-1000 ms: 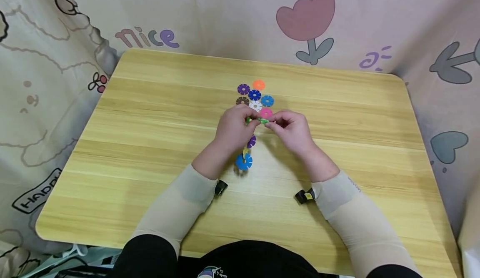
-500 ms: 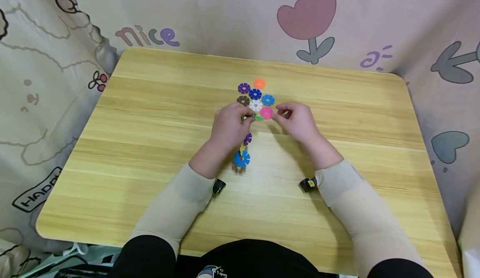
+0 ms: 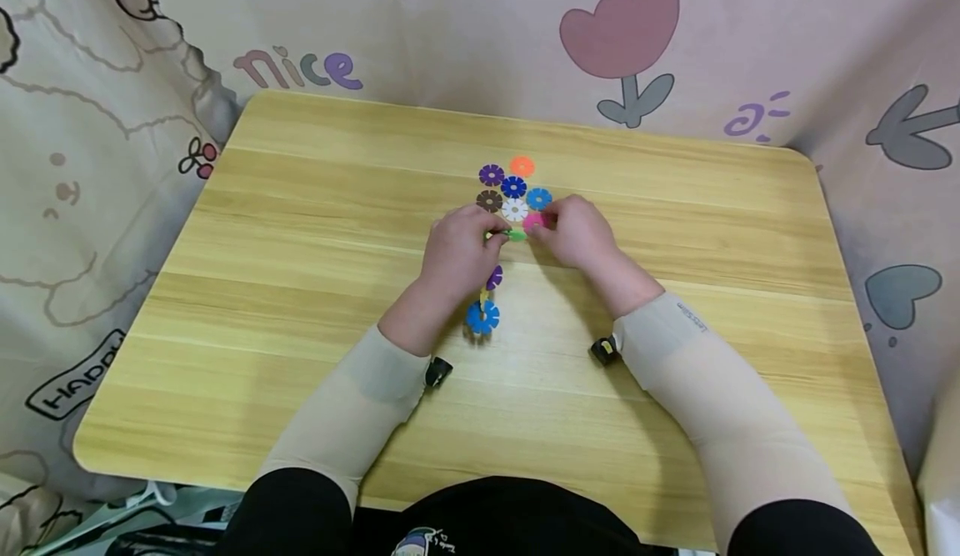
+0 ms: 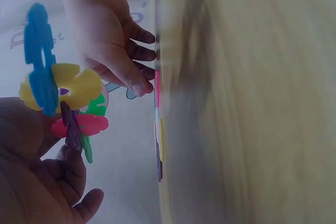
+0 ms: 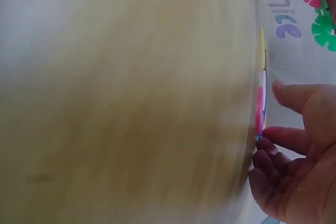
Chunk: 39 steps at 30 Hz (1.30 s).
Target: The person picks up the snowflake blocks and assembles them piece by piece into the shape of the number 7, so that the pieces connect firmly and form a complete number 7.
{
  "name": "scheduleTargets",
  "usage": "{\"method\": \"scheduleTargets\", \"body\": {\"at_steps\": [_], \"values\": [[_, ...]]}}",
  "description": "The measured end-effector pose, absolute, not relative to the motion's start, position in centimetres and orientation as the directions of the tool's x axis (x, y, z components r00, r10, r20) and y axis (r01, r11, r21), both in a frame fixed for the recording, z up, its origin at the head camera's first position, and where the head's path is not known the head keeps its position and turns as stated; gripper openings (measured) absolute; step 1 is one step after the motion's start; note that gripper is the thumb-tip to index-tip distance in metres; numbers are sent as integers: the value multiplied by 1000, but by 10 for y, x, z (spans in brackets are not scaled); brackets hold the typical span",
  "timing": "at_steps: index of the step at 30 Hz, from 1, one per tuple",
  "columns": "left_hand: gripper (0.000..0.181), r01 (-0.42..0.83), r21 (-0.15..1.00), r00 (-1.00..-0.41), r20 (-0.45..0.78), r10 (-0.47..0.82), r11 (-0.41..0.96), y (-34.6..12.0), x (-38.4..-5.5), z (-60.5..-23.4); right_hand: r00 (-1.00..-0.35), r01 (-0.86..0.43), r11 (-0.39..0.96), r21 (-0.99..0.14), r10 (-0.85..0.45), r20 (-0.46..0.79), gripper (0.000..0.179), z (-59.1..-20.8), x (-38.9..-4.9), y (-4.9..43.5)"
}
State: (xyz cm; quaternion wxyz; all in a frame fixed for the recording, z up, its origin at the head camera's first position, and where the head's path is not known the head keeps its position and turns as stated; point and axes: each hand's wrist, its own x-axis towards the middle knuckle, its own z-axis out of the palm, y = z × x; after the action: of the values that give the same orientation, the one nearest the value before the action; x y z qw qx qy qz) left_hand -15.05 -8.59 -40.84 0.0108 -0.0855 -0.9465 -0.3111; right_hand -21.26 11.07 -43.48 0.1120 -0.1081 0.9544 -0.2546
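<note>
A printed cloth [image 3: 450,56] hangs behind the wooden table [image 3: 337,206], over which reach two arms in pale sleeves [image 3: 352,414]. The left hand [image 3: 459,247] pinches a chain of slotted discs [image 4: 81,83] and holds it above the tabletop; blue, yellow, purple, pink and green pieces show in it. The right hand [image 3: 581,231] has nothing in its grip (its thumb and forefinger stand apart), and its fingertips are at the loose pink disc [image 3: 533,222]; whether they touch it, I cannot tell. Beside that disc, lying flat near the table's far edge, are a white disc [image 3: 514,209], a light blue disc [image 3: 539,198], a brown disc [image 3: 490,194], a dark blue disc [image 3: 513,179], a purple disc [image 3: 492,167] and, farthest back, an orange disc [image 3: 522,167].
</note>
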Motion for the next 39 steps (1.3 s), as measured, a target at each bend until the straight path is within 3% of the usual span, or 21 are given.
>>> {"method": "scheduleTargets", "body": {"at_steps": [6, 21, 32, 39], "values": [[16, 170, 596, -983, 52, 174, 785, -85, -152, -409, -953, -145, 871, -470, -250, -169, 38, -436, -217, 109], [14, 153, 612, -986, 41, 163, 776, -84, -151, -411, -962, -74, 837, -543, -203, -182, 40, -440, -208, 116], [13, 134, 612, -989, 29, 147, 779, -83, -152, -412, -970, -73, 791, -607, -198, -142, 18, -437, -199, 125], [12, 134, 604, -989, 28, 147, 785, -83, -151, -411, -974, -59, 710, -702, -196, -117, 19, -432, -189, 132]]}}
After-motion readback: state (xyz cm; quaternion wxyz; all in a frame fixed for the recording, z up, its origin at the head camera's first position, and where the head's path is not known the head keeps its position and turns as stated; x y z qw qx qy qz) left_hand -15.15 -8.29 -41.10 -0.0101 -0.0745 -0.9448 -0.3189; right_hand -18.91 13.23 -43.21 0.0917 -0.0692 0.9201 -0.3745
